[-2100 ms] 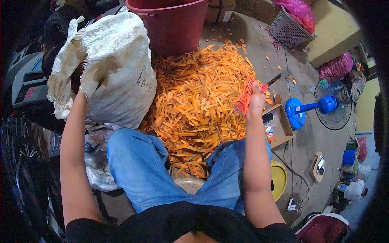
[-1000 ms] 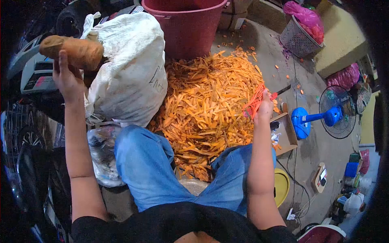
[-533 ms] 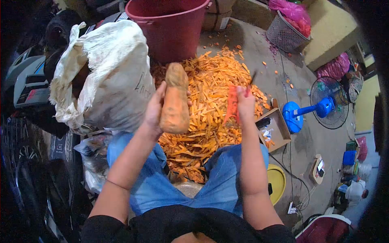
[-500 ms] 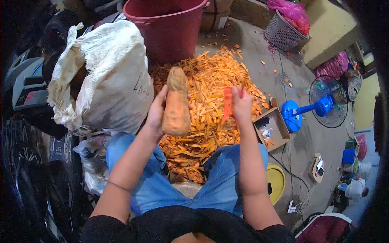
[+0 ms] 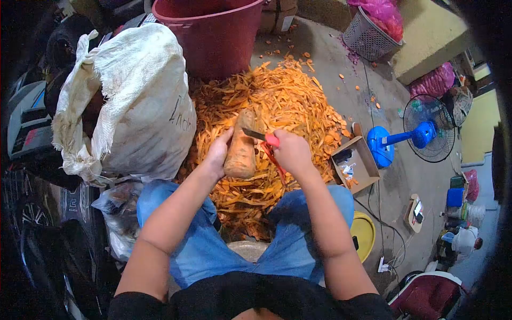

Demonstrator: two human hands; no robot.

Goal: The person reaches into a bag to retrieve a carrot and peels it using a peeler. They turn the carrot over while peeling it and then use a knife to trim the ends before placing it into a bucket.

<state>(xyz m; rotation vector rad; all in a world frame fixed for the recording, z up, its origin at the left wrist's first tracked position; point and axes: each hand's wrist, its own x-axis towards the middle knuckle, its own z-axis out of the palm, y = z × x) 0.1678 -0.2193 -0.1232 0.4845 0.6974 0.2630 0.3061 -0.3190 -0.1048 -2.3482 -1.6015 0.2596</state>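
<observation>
My left hand (image 5: pixel 217 154) is closed around a thick, partly peeled carrot (image 5: pixel 240 160), held upright over the peelings. Its lower part is bright orange, and brownish skin shows near the top. My right hand (image 5: pixel 292 153) grips a knife (image 5: pixel 255 134) with a pinkish-red handle. The dark blade lies across the upper part of the carrot. A red tool (image 5: pixel 274 160), which looks like a peeler, hangs from the same hand; its head is partly hidden. Below both hands spreads a big heap of orange peelings (image 5: pixel 288 96) on the floor.
A white woven sack (image 5: pixel 144 106) stands at left, with a large maroon tub (image 5: pixel 213 42) behind the heap. To the right are an open cardboard box (image 5: pixel 368 170), a blue fan (image 5: pixel 426 133), a yellow lid (image 5: pixel 364 234) and cables. A grey basket (image 5: pixel 368 40) stands farther back.
My right hand has moved left to the carrot, bringing the knife blade against its upper part. The carrot has shifted slightly right and its top has tilted right.
</observation>
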